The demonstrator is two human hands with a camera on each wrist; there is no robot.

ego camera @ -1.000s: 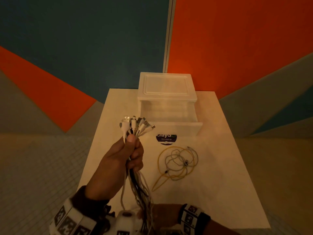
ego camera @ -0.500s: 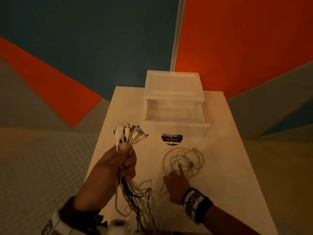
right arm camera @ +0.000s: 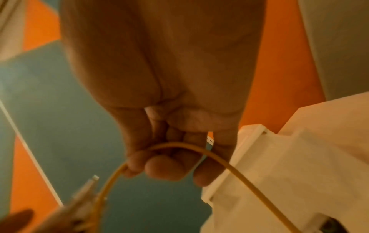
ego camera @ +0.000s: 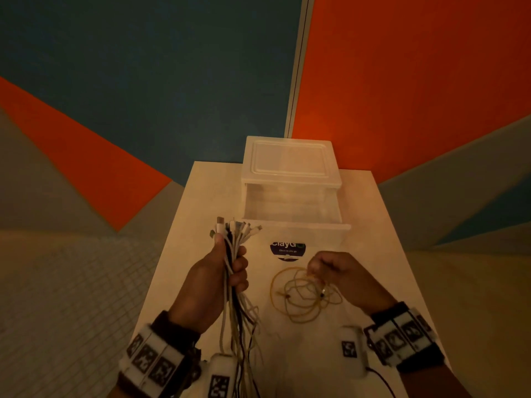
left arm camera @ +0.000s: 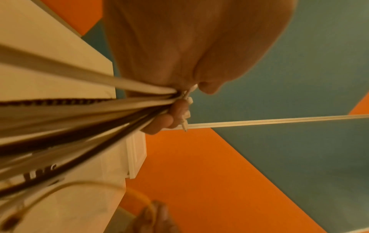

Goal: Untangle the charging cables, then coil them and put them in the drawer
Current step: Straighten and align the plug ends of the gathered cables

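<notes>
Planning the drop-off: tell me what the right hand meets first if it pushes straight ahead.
Likely the pulled-out drawer: the right hand, pinching the yellow cable, points at its front panel. Depth is uncertain.

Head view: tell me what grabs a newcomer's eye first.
The left hand stands out first, gripping a thick bundle of cables upright over the table, with the plugs fanned out at the top. Right of it, the right hand pinches the yellow cable of a loose tangle lying on the table. Behind both, a white drawer stands pulled open against bold orange and teal walls.
</notes>
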